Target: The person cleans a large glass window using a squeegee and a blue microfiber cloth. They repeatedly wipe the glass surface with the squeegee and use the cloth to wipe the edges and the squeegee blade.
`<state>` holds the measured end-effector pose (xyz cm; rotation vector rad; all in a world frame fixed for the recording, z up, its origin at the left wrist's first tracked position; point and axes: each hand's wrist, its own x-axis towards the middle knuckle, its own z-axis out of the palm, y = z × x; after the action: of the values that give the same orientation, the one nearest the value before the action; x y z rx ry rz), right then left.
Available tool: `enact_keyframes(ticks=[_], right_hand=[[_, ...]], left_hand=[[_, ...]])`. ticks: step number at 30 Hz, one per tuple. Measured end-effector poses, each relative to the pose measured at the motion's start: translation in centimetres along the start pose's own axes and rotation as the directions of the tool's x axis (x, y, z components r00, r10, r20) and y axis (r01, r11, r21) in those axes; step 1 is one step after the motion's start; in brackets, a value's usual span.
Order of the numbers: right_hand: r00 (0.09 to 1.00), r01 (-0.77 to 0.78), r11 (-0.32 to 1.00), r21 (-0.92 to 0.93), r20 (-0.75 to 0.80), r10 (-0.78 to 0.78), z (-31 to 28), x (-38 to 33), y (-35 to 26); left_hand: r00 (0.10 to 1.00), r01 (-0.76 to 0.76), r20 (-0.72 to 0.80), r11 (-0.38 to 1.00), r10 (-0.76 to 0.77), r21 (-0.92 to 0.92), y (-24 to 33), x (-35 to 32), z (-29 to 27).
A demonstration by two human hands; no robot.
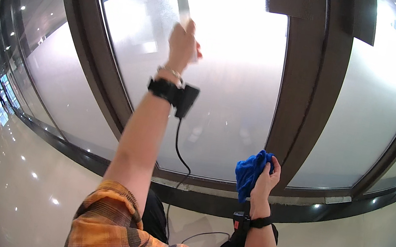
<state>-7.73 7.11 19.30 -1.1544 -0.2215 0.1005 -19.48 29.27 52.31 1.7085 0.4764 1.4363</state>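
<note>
Looks like the wiping stage: a squeegee point(187, 14) is gripped in the raised left hand point(182, 42) and pressed high on the frosted glass pane point(237, 77). A blue cloth point(251, 171) is bunched in the closed right hand point(266, 179) lower down. A steady downward pull is probably needed next.

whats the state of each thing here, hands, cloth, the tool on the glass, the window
left hand: raised, gripping the window squeegee
window squeegee: held against the frosted glass pane, tilted
right hand: lower, closed on the blue cloth
blue cloth: bunched up, hanging from the hand
frosted glass pane: shut in its dark frame, bright behind
wrist device: strapped on the left wrist, cable hanging down
</note>
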Motion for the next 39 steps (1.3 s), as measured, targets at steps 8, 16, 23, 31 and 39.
enact_keyframes(ticks=[8,16,23,31,39], right_hand=[[0.998,-0.037,0.999,0.007,0.059,0.037,-0.1,0.5,0.3],[0.992,-0.095,0.995,-0.039,0.083,0.098,-0.2,-0.4,-1.1],[0.99,-0.039,0.995,-0.092,0.132,0.051,-0.3,0.0,0.1],[0.987,-0.088,0.989,-0.12,0.125,0.103,-0.3,-0.4,-0.9],[0.978,-0.124,0.991,-0.039,0.166,0.129,0.0,0.0,0.9]], left_hand=[[0.954,0.229,0.139,0.944,-0.266,0.237,-19.1,-21.8,-1.0],[0.991,0.011,-0.135,0.992,0.007,0.129,-3.7,-0.7,-4.2],[0.998,-0.006,-0.056,0.973,0.02,0.233,-9.6,-4.7,-4.1],[0.933,0.305,0.075,0.882,-0.353,0.359,-15.9,-16.8,-6.7],[0.984,-0.012,-0.161,0.935,0.074,0.355,0.3,2.5,-10.5]])
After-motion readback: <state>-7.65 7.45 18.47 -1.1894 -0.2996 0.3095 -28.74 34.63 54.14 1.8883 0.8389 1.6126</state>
